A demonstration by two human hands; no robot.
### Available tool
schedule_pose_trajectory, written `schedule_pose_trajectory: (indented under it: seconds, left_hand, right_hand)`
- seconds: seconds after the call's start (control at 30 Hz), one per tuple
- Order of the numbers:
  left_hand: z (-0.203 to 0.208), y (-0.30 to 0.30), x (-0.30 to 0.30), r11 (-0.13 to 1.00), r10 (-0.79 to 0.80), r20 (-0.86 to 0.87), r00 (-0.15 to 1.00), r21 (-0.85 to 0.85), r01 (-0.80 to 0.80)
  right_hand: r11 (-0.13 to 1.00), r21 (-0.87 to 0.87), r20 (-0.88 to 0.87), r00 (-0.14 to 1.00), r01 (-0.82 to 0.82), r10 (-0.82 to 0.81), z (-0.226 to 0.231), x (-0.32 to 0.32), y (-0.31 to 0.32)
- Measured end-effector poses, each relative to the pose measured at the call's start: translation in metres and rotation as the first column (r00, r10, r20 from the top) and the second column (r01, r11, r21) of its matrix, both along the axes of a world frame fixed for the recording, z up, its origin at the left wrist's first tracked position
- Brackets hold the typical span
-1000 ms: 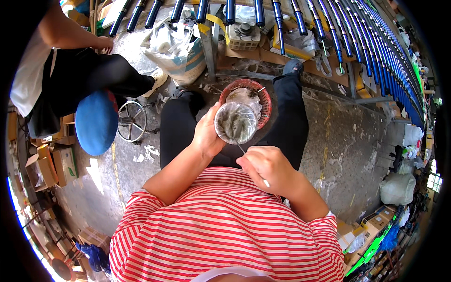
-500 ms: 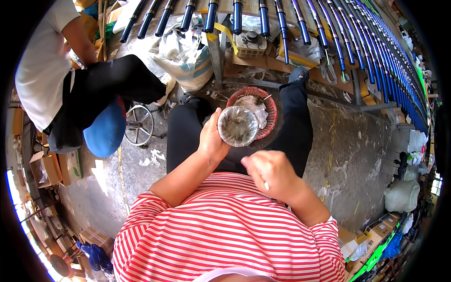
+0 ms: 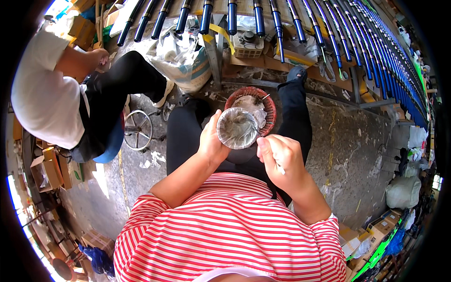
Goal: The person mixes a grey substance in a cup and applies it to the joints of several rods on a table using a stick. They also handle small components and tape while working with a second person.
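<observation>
My left hand (image 3: 212,141) is closed round the side of a round cup (image 3: 238,128) lined with clear, crinkled plastic; a greyish content shows inside. To the right of the cup's rim, my right hand (image 3: 283,155) is curled in a fist. The white end of a thin stick (image 3: 283,170) pokes out below its fingers; the rest is hidden in the grip, and its kind cannot be made out. Just beyond the cup, between my legs, a red plastic basket (image 3: 271,107) holds pale, crumpled material and a thin stick. The cup overlaps the basket's near side in view.
A rack of long blue rods (image 3: 259,21) spans the far side, their ends pointing toward me. Beneath it stand a white sack (image 3: 195,70) and a beige plastic container (image 3: 249,44). At left, a person (image 3: 44,94) sits beside a metal wheel-shaped base (image 3: 138,130). Scraps litter the concrete floor.
My right hand has moved right and turned, its fingers now at the cup's rim. My left hand and the cup stay nearly in place. The person at left has leaned and shifted their arm.
</observation>
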State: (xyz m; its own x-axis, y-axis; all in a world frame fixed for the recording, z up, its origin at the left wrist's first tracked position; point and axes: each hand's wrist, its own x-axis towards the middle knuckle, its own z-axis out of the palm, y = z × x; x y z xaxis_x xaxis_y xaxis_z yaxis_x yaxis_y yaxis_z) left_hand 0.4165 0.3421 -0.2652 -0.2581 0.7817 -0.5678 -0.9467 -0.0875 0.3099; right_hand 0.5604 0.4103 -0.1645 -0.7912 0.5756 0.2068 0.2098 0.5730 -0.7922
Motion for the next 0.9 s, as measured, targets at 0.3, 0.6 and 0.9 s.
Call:
schedule_pose_trajectory:
  seconds: [0.3,0.6,0.9]
  left_hand:
    - [-0.008,0.001,-0.002,0.999,0.029,0.044,0.999,-0.021,-0.028]
    - [0.007,-0.001,0.0,0.999,0.035,0.036,0.999,0.007,-0.035]
    - [0.005,0.0,0.003,1.0,-0.012,0.031,0.999,-0.021,0.013]
  right_hand:
    - [0.999,0.018,0.014,0.999,-0.039,0.038,-0.004,0.001,0.0]
    - [0.987,0.018,-0.015,0.987,-0.159,0.16,-0.014,0.002,0.002]
    - [0.982,-0.045,0.001,0.983,-0.183,0.184,-0.011,0.005,0.001]
